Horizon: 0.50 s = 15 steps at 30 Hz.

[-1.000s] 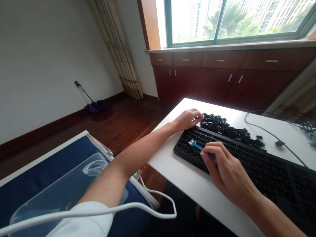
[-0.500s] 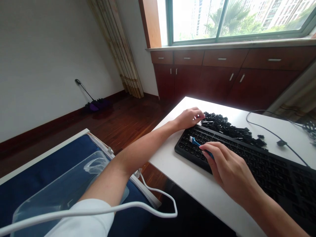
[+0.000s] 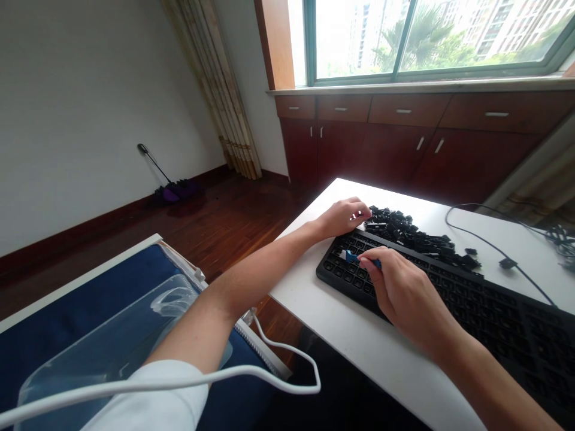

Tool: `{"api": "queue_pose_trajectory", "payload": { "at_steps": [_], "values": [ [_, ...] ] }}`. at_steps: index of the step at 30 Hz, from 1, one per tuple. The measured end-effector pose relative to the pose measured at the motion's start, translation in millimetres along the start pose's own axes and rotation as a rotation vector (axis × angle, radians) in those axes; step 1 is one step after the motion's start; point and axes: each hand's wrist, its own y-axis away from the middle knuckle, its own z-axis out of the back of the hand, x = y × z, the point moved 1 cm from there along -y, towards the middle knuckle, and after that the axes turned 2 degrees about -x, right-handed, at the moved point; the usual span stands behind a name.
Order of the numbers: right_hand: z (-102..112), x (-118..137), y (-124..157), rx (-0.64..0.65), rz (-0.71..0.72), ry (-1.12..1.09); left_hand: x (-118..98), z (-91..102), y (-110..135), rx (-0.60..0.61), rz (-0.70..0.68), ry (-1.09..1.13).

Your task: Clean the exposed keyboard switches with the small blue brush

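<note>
A black keyboard with its keycaps off lies on a white table. My right hand is closed on a small blue brush, whose white bristles touch the keyboard's left end. My left hand rests at the keyboard's far left corner, fingers curled against its edge, next to a heap of loose black keycaps.
A black cable runs across the table behind the keyboard toward a tangle at the right. A white cord loops below the table edge. A blue panel with a clear plastic cover sits at lower left. Dark cabinets stand under the window.
My right hand has slid the blue brush left and away from me along the keyboard's left end. My left hand has stayed put at the corner.
</note>
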Motion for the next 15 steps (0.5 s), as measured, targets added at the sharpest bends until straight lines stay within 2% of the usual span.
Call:
{"api": "queue_pose_trajectory", "payload": {
  "at_steps": [2, 9, 15],
  "values": [
    [4, 1, -10, 0.043, -0.035, 0.013, -1, 0.6, 0, 0.004, 0.010, 0.000],
    [21, 3, -76, 0.415, -0.127, 0.077, -10, 12.6, 0, 0.097, 0.080, 0.010],
    [20, 4, -113, 0.601, -0.209, 0.259, -9, 14.3, 1, 0.146, 0.204, 0.054]
  ]
}}
